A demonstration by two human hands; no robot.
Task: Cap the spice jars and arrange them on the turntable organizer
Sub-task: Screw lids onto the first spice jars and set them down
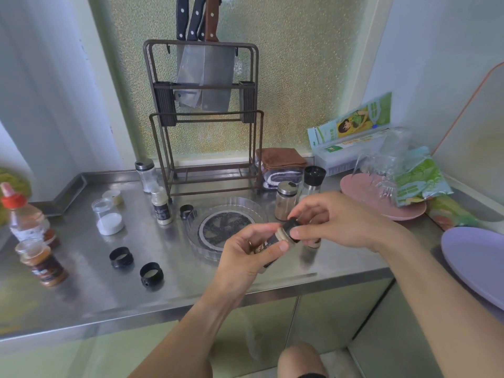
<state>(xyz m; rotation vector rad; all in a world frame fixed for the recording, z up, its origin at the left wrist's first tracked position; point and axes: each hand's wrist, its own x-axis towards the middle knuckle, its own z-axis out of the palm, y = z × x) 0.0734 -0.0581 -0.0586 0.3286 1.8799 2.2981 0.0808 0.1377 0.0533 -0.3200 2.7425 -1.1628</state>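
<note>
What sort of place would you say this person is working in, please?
Most likely a home kitchen: a stainless steel counter, a knife rack holding cleavers against the window, and spice jars such as the glass shaker beside plates.

Beyond my fingers I see a knife rack (203, 115) holding cleavers (207, 77); right of them, folded towels (281, 166), a pink plate (362, 199) and a purple plate (474, 264).

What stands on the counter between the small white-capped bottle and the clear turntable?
In the head view, one loose black cap stands between the bottle and the turntable.
</note>
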